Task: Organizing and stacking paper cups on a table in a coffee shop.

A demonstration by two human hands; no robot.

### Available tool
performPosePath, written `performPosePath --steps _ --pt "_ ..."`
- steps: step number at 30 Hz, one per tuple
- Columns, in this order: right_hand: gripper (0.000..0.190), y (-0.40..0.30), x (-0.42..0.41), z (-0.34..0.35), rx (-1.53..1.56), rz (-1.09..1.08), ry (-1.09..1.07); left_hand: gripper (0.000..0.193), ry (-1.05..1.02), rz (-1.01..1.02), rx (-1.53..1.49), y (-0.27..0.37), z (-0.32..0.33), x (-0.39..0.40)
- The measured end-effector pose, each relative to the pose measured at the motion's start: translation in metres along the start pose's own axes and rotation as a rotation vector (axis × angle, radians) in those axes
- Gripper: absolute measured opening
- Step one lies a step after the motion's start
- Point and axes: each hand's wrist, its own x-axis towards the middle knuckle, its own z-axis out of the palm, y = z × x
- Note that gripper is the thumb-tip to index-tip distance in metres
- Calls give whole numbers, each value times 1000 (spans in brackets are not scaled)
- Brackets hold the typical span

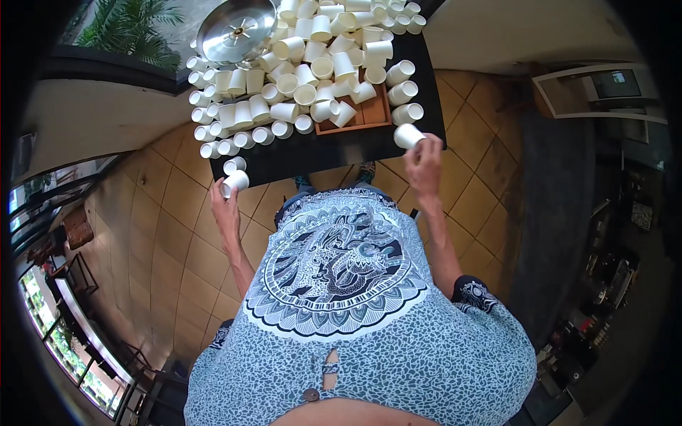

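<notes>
My left hand (226, 205) grips a white paper cup (235, 184) at the near left corner of the black table (341, 154), close to another cup (234, 165). At the table's right side, my right hand (424, 165) holds a white paper cup (409, 136) by one end, just nearer than a column of similar cups (407, 114). A large heap of white paper cups (305, 95) covers the middle and far part of the table. Cups also stand in rows along the left side, and some rest in a brown wooden tray (354, 128).
A round shiny metal pan or lid (237, 32) sits among the cups at the far left. Beyond it are a window frame and a green plant (130, 34). Tiled floor (181, 197) surrounds the table; a dark counter with several items (597, 298) stands at right.
</notes>
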Motion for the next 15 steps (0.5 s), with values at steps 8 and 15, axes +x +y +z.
performPosePath --steps 8,15 --pt "24 19 14 46 -169 -111 -185 44 -231 325 -74 89 41 7" --pt "43 25 7 72 -122 -33 -320 47 -306 507 -20 155 86 -5"
